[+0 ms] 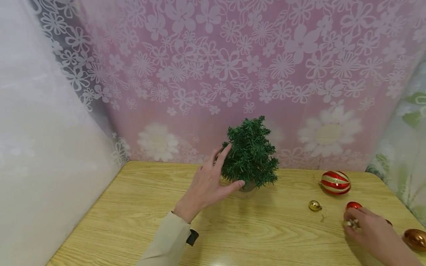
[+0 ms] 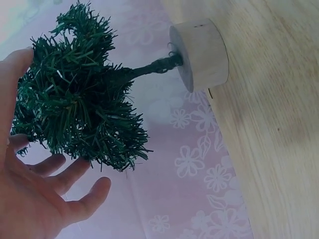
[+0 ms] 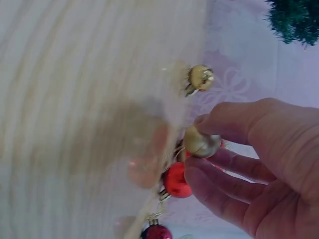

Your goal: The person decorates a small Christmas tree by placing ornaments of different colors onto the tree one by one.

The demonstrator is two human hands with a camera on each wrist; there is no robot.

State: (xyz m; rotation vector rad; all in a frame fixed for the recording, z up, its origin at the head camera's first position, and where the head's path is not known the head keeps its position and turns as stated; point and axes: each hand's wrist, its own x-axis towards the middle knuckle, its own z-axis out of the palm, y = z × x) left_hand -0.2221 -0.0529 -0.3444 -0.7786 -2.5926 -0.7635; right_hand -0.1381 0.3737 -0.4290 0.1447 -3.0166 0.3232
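Gold ball [image 3: 199, 143]: pinched in right hand [image 1: 372, 229]; light, steady grip advisable. Green tree [image 1: 251, 155]: left hand [image 1: 208, 184] spread alongside; gentle support seems best.

- Tree [image 1: 250, 155]: rough, bristly, plastic-looking needles.
- Base [image 2: 212, 55], one o'clock in the left wrist view: smooth matt wood.
- Table [image 1: 133, 221]: wood-grained, smooth, softly glossy.
- Gold ball [image 3: 195, 143], four o'clock in the right wrist view: smooth, soft sheen.
- Striped bauble [image 1: 336, 183], toward three o'clock from the tree: glossy, grainy gold stripes.
- Copper bauble [image 1: 415, 239], four o'clock: polished, metallic-looking.
- Curtain [image 1: 206, 48], twelve o'clock: smooth, cloth or plastic, cannot tell.
- Sleeve [image 1: 169, 236], seven o'clock: matt cloth.
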